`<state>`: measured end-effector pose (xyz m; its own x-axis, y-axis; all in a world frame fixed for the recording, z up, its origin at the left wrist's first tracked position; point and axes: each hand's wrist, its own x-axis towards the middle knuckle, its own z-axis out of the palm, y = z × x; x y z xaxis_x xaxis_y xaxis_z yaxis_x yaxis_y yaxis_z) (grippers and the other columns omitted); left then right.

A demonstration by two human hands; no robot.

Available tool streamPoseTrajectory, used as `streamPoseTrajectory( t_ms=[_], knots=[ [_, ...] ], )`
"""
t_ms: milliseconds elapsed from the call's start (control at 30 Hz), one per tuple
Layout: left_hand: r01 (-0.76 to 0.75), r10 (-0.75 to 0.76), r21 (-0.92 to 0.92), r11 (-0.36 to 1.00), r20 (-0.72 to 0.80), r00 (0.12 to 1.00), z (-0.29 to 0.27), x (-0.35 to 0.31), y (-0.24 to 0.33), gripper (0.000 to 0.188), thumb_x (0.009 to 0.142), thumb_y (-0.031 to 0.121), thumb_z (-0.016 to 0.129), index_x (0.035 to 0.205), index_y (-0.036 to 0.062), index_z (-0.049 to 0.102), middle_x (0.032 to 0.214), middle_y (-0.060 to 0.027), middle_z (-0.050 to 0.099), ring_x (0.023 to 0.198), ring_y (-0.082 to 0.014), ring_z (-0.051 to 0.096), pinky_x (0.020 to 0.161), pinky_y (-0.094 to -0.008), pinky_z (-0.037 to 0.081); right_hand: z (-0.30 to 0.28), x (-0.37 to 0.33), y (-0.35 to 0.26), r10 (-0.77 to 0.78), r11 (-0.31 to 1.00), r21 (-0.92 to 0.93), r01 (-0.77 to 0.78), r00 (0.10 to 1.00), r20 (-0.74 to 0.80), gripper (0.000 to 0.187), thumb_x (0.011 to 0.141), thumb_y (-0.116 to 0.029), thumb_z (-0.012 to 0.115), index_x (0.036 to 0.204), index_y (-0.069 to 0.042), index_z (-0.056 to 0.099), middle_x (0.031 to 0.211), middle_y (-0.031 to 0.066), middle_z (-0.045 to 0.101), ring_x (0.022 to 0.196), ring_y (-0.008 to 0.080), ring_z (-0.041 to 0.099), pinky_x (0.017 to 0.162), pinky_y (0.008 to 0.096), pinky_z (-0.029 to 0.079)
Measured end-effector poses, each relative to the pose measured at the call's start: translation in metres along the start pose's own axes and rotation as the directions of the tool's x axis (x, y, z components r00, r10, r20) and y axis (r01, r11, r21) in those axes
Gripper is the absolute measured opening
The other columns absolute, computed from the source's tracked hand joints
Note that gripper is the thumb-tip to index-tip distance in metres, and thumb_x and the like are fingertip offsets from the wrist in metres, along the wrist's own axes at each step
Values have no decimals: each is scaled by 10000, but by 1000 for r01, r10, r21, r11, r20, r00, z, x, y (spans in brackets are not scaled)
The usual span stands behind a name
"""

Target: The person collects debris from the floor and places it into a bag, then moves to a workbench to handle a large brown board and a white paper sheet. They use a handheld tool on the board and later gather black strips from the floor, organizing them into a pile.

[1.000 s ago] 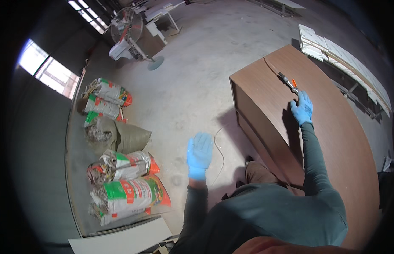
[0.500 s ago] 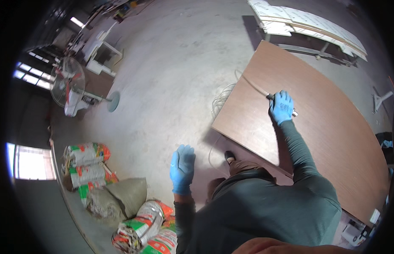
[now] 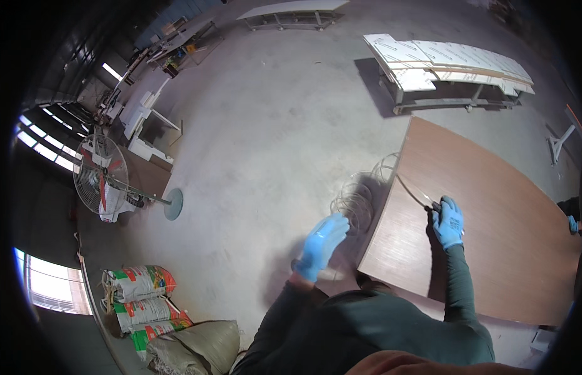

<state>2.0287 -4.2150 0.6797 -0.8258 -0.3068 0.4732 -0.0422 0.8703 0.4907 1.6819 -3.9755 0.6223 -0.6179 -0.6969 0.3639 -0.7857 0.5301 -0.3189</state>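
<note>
Tool [image 3: 436,205], dark and hose-fed, is gripped in the blue-gloved right hand [image 3: 450,225], likely for control; blue-gloved left hand [image 3: 324,245], lower centre, hangs empty, outstretched.

1. Right hand [image 3: 450,223], blue-gloved: closed around a hose-fed tool [image 3: 436,205], largely hidden, over a brown board [image 3: 485,262], near right.
2. Left hand [image 3: 323,245], blue-gloved: held empty, left of the board.
3. Hose coils [image 3: 354,201]: laid beside the board's left edge.
4. Sacks [image 3: 144,284]: grouped near left.
5. Pedestal fan [image 3: 102,177]: stood at left.
6. Sheets [image 3: 456,57]: stacked far right.
</note>
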Motion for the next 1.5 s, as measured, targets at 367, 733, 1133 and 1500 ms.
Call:
streamPoseTrajectory(
  t_ms=[367, 733, 1133, 1500],
  knots=[
    [213, -210, 46, 976, -79, 975, -136, 44, -176, 753, 802, 332, 749, 1465, 62, 516, 1555, -228, 416, 1450, -455, 347, 1173, -558, 288, 42, 131, -313, -366, 927, -89, 365, 931, 5, 367, 800, -131, 697, 1128, -7, 587, 1326, 185, 583, 1250, 389, 541, 1028, 512, 432],
    [90, 5, -254, 963, 351, 936, -179, 160, -303, 401, 922, 286, 690, 1202, -2, 695, 967, -151, 719, 963, -288, 665, 850, -437, 511, 67, 247, -431, -485, 859, -141, 492, 871, 81, 264, 847, -261, 640, 952, -20, 620, 1285, 198, 602, 1238, 333, 547, 1073, 478, 437],
    [611, -63, -696, 378, 639, 767, -127, 369, -405, 460, 1084, 320, 487, 1124, -105, 658, 802, -115, 714, 740, -162, 652, 735, -295, 539, 173, 428, -370, 169, 973, 233, -7, 708, -685, 778, 837, -116, 699, 1528, -17, 357, 1590, 272, 333, 1485, 438, 325, 1189, 516, 313],
    [668, 345, -638, 383, 769, 538, -36, 553, -490, 359, 1063, 240, 560, 1199, -84, 631, 989, -122, 734, 1061, -185, 662, 988, -346, 476, 239, 618, -289, 737, -140, 980, 141, 675, 9, 438, 1065, -393, 514, 1281, -16, 572, 1119, 43, 623, 935, 141, 636, 835, 295, 538]
  ],
)
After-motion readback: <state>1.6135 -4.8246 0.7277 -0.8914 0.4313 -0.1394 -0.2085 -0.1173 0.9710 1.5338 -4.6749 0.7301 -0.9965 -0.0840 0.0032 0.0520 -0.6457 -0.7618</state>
